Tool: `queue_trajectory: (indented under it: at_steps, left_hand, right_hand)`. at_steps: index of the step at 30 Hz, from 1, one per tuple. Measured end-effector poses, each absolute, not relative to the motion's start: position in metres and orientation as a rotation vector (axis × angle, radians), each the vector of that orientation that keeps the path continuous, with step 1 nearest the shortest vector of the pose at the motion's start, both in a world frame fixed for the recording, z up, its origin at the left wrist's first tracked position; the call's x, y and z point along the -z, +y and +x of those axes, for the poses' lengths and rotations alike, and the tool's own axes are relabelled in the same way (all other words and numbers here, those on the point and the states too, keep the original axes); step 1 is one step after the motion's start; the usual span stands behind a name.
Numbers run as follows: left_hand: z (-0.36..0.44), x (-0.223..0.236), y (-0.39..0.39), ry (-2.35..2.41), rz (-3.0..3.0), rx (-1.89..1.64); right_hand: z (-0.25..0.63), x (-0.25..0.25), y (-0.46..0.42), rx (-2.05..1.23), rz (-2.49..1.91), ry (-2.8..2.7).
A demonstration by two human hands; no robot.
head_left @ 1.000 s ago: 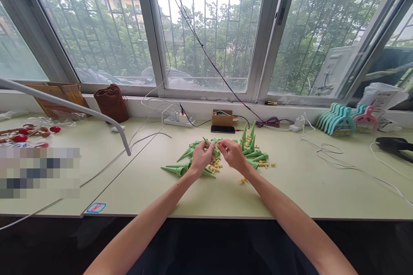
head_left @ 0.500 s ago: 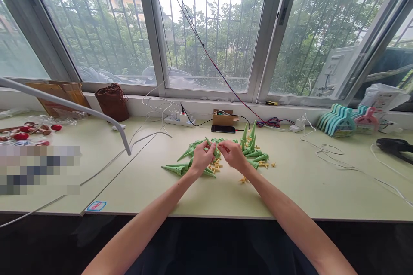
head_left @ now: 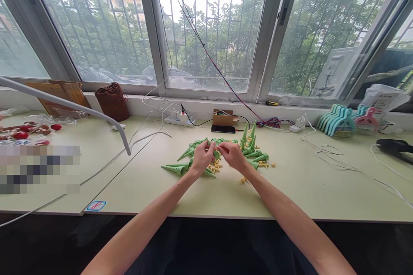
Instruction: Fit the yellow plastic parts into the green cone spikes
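My left hand [head_left: 202, 157] is closed around a green plastic watering spike [head_left: 208, 141], mostly covered by the fingers; its tip pokes out above them. Right beside it, my right hand [head_left: 231, 154] is pinched at the fingertips against the near end of that piece; whatever lies in the pinch is too small to make out. Several green spikes [head_left: 174, 170] lie to the left of my hands. A few more stand point up [head_left: 253, 131] on the right, with others lying by them. Small yellow valve pieces [head_left: 217, 166] are scattered between and below my hands.
A phone [head_left: 223, 129] lies before a small cardboard box [head_left: 223, 118] at the back. Left of these is a power strip [head_left: 179, 120] with cables. Teal hangers [head_left: 338, 121] stand at the right. A grey curved metal bar [head_left: 97, 109] crosses the left foreground.
My right hand's fingers have shifted very slightly at the piece. My left hand keeps its hold, and the spikes and yellow pieces on the table lie as before.
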State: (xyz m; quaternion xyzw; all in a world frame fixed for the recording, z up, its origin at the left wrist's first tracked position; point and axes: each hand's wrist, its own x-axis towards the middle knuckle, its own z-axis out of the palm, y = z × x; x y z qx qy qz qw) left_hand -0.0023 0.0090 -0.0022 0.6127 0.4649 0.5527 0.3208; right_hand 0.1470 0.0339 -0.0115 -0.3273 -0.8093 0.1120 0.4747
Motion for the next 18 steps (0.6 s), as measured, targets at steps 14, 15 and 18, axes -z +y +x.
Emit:
queue_trajectory:
  at_steps: [14, 15, 18]
  left_hand:
    - [-0.0011, -0.0021, 0.0044, 1.246, 1.657, -1.405]
    - [-0.0011, -0.0018, 0.0048, 1.25, 1.679, -1.401]
    - [-0.0011, -0.0001, 0.0057, 1.265, 1.74, -1.384]
  right_hand:
    - [0.1477, 0.0117, 0.0339, -0.317, -0.789, -1.969]
    - [0.1478, 0.0117, 0.0339, -0.317, -0.789, -1.968]
    - [0.148, 0.0117, 0.0344, -0.316, -0.789, -1.969]
